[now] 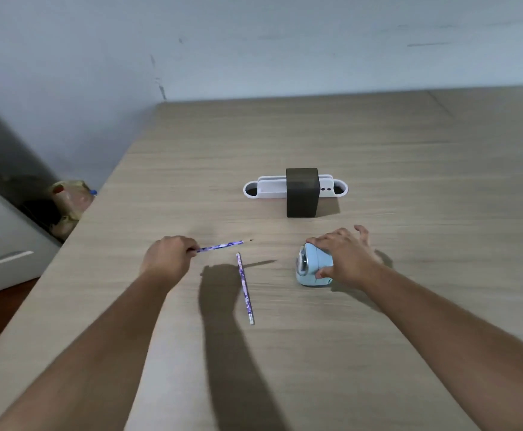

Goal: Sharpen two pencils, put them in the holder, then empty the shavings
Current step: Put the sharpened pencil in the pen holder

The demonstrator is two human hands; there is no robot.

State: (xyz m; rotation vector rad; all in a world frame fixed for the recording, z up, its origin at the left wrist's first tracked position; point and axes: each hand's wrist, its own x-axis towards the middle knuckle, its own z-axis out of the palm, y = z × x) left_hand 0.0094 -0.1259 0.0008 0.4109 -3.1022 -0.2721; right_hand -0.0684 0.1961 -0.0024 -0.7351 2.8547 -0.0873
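The wooden table fills your view, set against a pale wall. Far centre, the white holder lies wide behind a dark block that stands in front of it. On the right, your right hand is draped over the light blue sharpener, thumb on its near side, fingers spread across the top, pinning it to the table. On the left, your left hand is closed around one purple pencil, tip aimed right toward the sharpener, well apart from it. The second pencil lies flat between your hands, eraser end nearest you.
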